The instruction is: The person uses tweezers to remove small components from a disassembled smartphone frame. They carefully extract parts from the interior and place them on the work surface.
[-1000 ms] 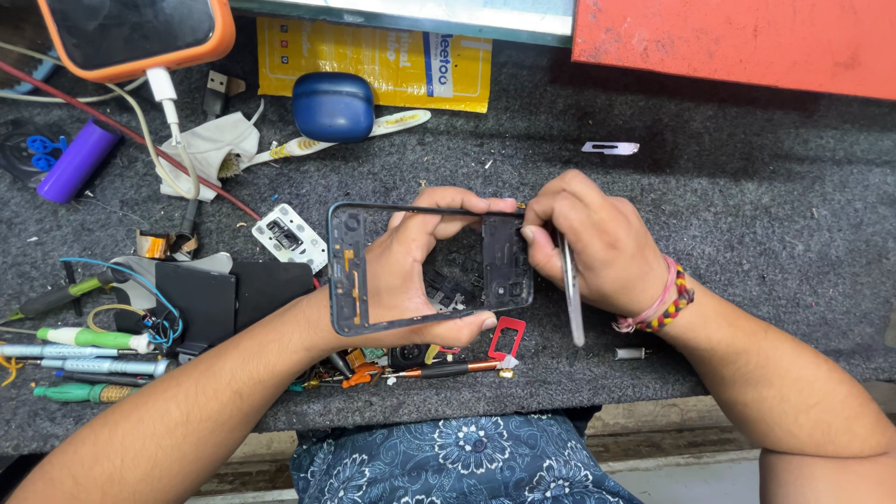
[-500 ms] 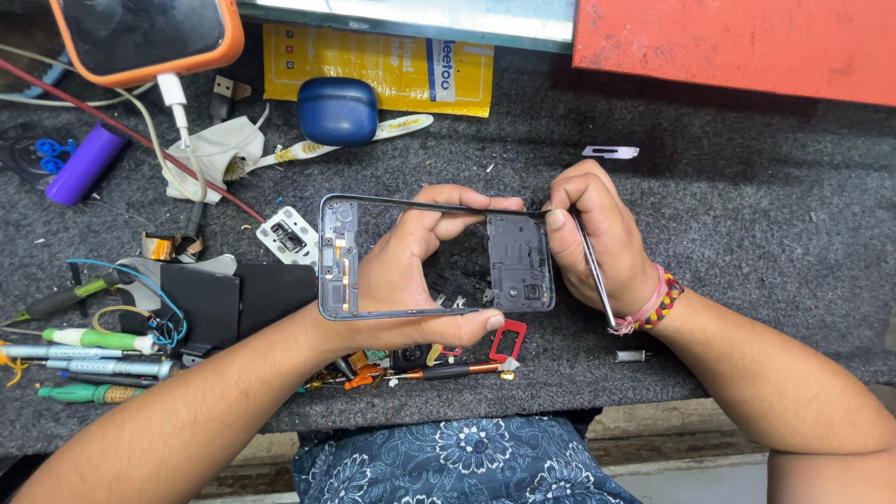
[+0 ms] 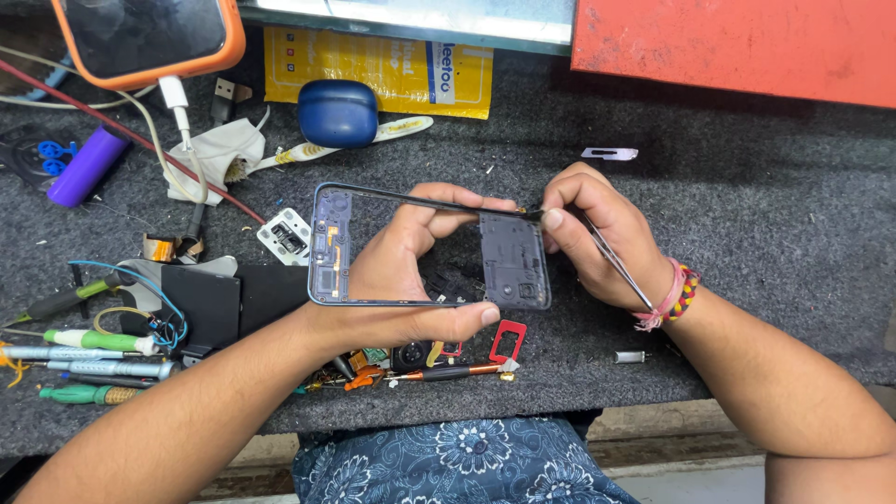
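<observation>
Dark rectangular phone frame (image 3: 425,247) (thin-edged), gripped.

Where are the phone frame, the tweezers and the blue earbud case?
phone frame (image 3: 332,252), head view, on its left end with the small parts.
tweezers (image 3: 618,266), head view, on the metal shaft beside the right hand's palm.
blue earbud case (image 3: 337,112), head view, on the top of its lid.

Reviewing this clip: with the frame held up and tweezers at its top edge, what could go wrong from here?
The tweezers in the right hand could slip off the phone frame and scratch its inner parts. The left hand grips only the edges, so the thin frame might flex. Anything dropped could vanish among the loose parts below.
</observation>
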